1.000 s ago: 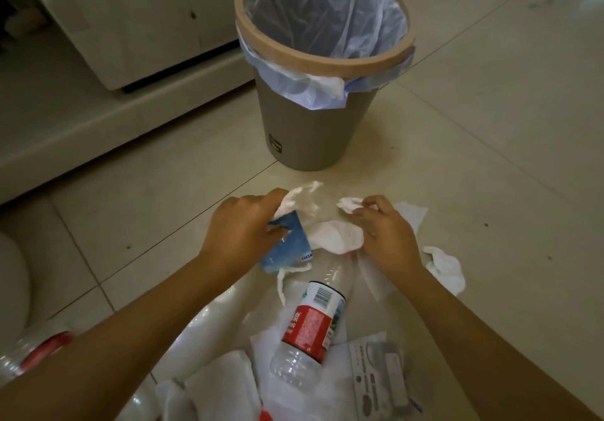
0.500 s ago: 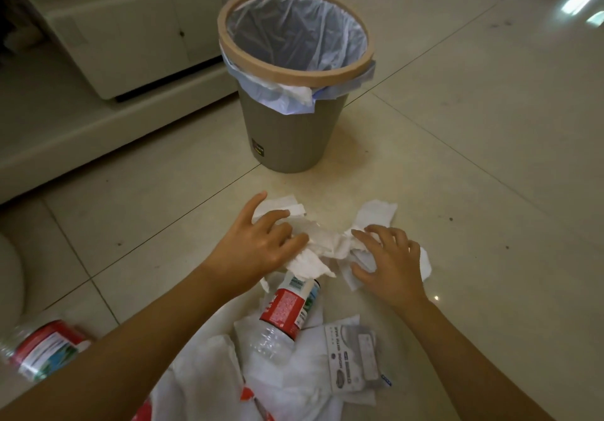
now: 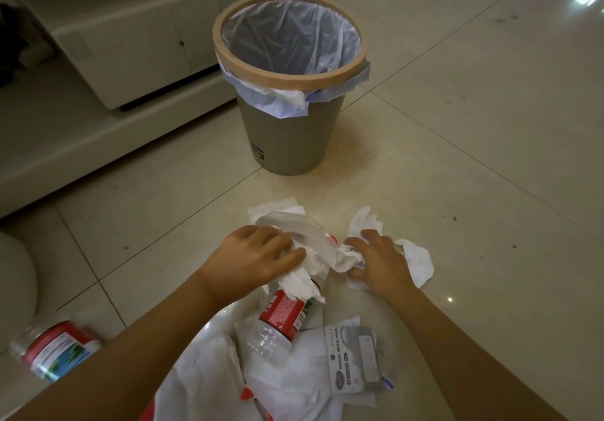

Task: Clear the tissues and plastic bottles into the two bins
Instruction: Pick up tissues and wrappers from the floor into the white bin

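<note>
Tissues point(image 3: 294, 384) lie strewn across the tiled floor point(image 3: 474, 191) nearest the camera, around a flat hook packet point(image 3: 354, 363) and a clear plastic bottle point(image 3: 277, 322) with a red label, lying on its side among them. A second red-labelled bottle point(image 3: 54, 350) lies on its side well apart at the left edge. Just beyond, the left hand point(image 3: 251, 262) has its grip curled around a crumpled tissue point(image 3: 304, 276) that drapes over the first bottle's upper end, while the right hand point(image 3: 380, 262) closes its fingers on another wad point(image 3: 348, 257), with more tissues point(image 3: 416, 262) on the floor beside it. Farther back stands a grey bin point(image 3: 287, 141) with a tan rim and a pale liner, upright and apart from the litter; behind it, a white cabinet point(image 3: 137, 48).
</note>
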`<state>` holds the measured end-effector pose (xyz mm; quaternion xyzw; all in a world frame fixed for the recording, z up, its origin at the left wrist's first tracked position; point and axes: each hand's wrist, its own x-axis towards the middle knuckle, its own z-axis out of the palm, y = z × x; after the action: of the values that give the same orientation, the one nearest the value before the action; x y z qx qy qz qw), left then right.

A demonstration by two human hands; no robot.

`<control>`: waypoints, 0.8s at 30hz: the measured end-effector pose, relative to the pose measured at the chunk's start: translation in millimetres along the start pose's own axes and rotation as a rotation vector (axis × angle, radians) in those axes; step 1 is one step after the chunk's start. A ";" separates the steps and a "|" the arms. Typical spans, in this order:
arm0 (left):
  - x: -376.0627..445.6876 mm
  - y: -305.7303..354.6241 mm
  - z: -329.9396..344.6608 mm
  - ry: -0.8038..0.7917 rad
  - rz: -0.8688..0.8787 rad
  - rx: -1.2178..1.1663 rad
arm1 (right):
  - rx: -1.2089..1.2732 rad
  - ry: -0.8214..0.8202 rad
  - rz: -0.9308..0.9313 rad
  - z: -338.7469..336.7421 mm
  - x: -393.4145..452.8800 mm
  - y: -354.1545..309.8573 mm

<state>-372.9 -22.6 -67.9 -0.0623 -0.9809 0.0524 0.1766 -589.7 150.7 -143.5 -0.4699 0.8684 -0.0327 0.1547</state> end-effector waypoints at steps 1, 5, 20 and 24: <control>0.2 0.0 -0.5 0.011 0.003 0.005 | -0.025 0.015 -0.013 0.3 -0.5 -0.8; 1.5 1.3 -6.0 0.052 0.022 0.021 | -0.107 0.059 -0.061 -1.9 0.5 -4.6; -52.4 -24.1 -80.8 -0.029 -0.009 0.138 | -0.026 0.475 -0.252 -59.0 4.3 -62.2; -69.8 -32.2 -110.4 -0.022 -0.009 0.201 | -0.001 0.622 -0.405 -84.7 -5.9 -99.7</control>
<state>-272.4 -55.2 15.2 -0.0394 -0.9728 0.1505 0.1714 -531.7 92.6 -41.4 -0.6000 0.7633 -0.2037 -0.1264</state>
